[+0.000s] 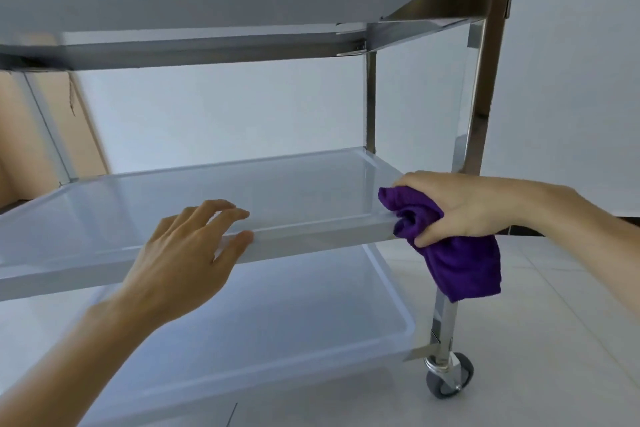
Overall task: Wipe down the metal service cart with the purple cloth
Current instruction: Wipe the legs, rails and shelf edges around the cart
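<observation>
With the right hand bunching the purple cloth at the middle shelf's near-right corner, drag it firmly left along the rim while the relaxed, empty left hand steadies the cart.

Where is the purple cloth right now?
The cloth is in the right hand, pressed on the right front corner of the cart's middle shelf, beside the post.

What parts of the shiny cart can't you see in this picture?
Head view, hidden or cut off:
- Middle shelf front right corner: covered by the purple cloth and right hand.
- Top shelf surface: seen from below.
- The cart's left end: past the picture edge.
- Other wheels: only one caster shows.
- Left hand palm: faces away.
</observation>
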